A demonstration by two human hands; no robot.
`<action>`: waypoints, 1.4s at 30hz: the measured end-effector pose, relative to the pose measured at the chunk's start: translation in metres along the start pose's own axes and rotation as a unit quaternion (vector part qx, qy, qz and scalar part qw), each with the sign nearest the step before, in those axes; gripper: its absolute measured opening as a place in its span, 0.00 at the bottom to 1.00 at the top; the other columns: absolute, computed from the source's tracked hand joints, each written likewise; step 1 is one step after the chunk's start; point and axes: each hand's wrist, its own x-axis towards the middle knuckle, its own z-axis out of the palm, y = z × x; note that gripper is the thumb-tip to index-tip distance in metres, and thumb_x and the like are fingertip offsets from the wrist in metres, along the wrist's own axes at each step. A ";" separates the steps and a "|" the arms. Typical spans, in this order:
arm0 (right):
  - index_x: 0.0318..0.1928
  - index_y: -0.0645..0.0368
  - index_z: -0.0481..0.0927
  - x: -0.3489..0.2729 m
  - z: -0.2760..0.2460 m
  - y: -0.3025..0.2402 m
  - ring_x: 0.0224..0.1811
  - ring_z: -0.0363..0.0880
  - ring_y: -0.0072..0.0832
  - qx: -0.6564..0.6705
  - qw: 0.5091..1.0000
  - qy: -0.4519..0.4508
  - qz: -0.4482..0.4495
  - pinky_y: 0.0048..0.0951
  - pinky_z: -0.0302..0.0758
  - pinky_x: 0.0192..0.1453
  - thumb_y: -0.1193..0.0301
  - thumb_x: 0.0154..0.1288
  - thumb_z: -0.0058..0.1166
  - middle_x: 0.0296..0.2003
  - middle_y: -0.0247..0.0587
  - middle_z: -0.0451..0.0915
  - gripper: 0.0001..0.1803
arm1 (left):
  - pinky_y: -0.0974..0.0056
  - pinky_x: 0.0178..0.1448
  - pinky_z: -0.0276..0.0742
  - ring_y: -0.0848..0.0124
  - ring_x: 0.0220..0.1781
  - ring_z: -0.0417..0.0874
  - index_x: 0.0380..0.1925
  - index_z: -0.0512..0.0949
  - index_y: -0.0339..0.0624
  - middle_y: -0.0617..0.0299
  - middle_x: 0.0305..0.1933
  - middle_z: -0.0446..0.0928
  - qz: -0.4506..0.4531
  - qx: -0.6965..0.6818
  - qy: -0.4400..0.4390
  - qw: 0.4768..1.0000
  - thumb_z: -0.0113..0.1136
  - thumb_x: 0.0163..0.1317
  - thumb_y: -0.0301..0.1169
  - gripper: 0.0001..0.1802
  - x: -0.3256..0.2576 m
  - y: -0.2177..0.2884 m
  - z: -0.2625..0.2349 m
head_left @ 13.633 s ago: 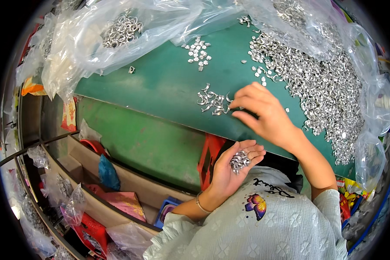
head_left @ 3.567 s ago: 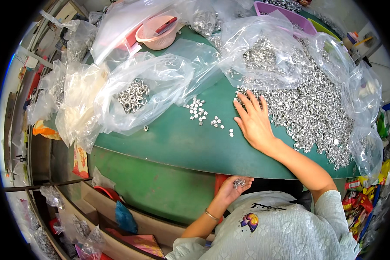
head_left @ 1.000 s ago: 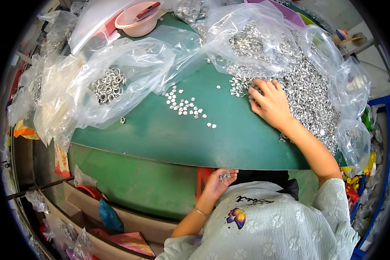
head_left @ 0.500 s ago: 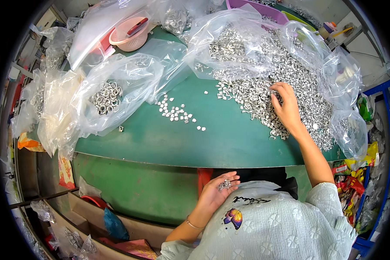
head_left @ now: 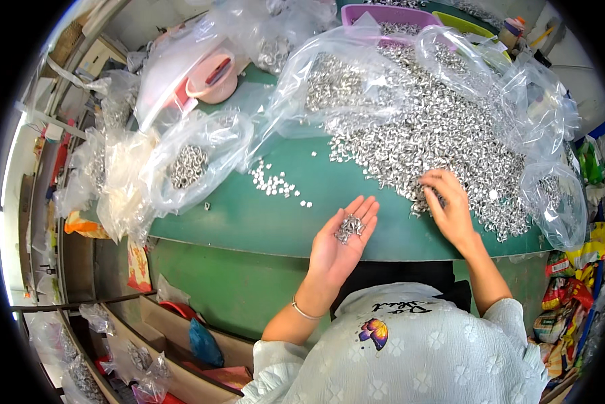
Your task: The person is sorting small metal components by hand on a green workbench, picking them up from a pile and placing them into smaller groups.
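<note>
My left hand point(head_left: 339, 244) is palm up over the table's front edge, fingers stretched out. In its palm rests a small heap of silver metal pieces point(head_left: 349, 229), curved and ring-like. My right hand point(head_left: 452, 210) reaches to the near edge of a large pile of similar silver pieces point(head_left: 417, 141). Its fingers are bent, with a gap between thumb and forefinger, and touch or hover just over the pile; I see nothing clearly gripped there. Left of the pile, several small whitish pieces point(head_left: 273, 184) lie scattered on the green tabletop point(head_left: 282, 232).
Clear plastic bags point(head_left: 353, 71) lie over the pile's far side. Another bag point(head_left: 195, 168) with silver pieces stands left. Behind are a pink basket point(head_left: 211, 84) holding a red-handled tool and a purple bin point(head_left: 390, 15). An open drawer point(head_left: 228, 347) is low on the left.
My left hand has risen from beside my lap to above the table edge, still holding its pieces. My right hand has drawn slightly nearer along the pile. The view has shifted.
</note>
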 end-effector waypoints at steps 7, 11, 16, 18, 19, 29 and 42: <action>0.40 0.66 0.81 -0.016 -0.008 0.000 0.42 0.79 0.41 0.081 0.997 0.000 -0.011 0.37 0.74 0.49 0.81 0.60 0.56 0.39 0.47 0.80 0.07 | 0.52 0.72 0.67 0.53 0.73 0.61 0.67 0.56 0.28 0.43 0.72 0.59 0.035 0.055 -0.001 0.998 0.42 0.73 0.25 0.25 0.023 -0.013 0.022; 0.39 0.66 0.81 -0.020 -0.013 0.003 0.40 0.79 0.40 0.093 0.995 0.003 -0.023 0.35 0.74 0.47 0.82 0.59 0.56 0.37 0.46 0.80 0.07 | 0.50 0.75 0.60 0.51 0.76 0.57 0.68 0.56 0.28 0.42 0.73 0.57 0.050 0.094 -0.036 0.994 0.39 0.74 0.31 0.26 0.035 -0.015 0.042; 0.39 0.64 0.81 -0.027 -0.013 0.009 0.40 0.79 0.41 0.123 0.992 0.006 -0.008 0.36 0.73 0.47 0.82 0.59 0.56 0.37 0.45 0.80 0.07 | 0.48 0.78 0.52 0.49 0.77 0.53 0.68 0.57 0.28 0.41 0.75 0.54 0.014 -0.048 -0.131 0.990 0.33 0.76 0.37 0.28 0.046 -0.012 0.060; 0.39 0.64 0.81 -0.028 -0.012 0.010 0.40 0.79 0.41 0.128 0.992 0.011 -0.013 0.36 0.73 0.47 0.82 0.59 0.56 0.37 0.45 0.80 0.07 | 0.48 0.78 0.53 0.49 0.77 0.53 0.68 0.57 0.28 0.41 0.75 0.54 0.015 -0.053 -0.127 0.990 0.32 0.76 0.37 0.28 0.049 -0.014 0.063; 0.39 0.64 0.81 -0.028 -0.012 0.010 0.40 0.79 0.41 0.131 0.991 0.013 -0.016 0.36 0.73 0.47 0.82 0.59 0.56 0.37 0.45 0.80 0.07 | 0.47 0.77 0.54 0.48 0.77 0.53 0.67 0.57 0.27 0.41 0.75 0.54 0.015 -0.056 -0.125 0.990 0.32 0.76 0.37 0.28 0.051 -0.015 0.064; 0.37 0.65 0.82 -0.032 -0.009 0.015 0.36 0.79 0.40 0.158 0.987 0.036 0.004 0.34 0.73 0.44 0.83 0.58 0.57 0.34 0.45 0.81 0.06 | 0.54 0.66 0.76 0.53 0.62 0.73 0.60 0.62 0.24 0.40 0.60 0.67 0.056 0.027 0.052 0.997 0.42 0.71 0.21 0.19 0.075 0.000 0.059; 0.37 0.66 0.82 -0.032 -0.001 0.020 0.30 0.78 0.38 0.177 0.981 0.080 0.014 0.33 0.72 0.38 0.85 0.57 0.57 0.30 0.45 0.80 0.07 | 0.49 0.69 0.70 0.49 0.64 0.68 0.60 0.61 0.24 0.37 0.64 0.61 0.274 -0.011 -0.005 0.962 0.36 0.67 0.17 0.21 0.156 0.092 0.151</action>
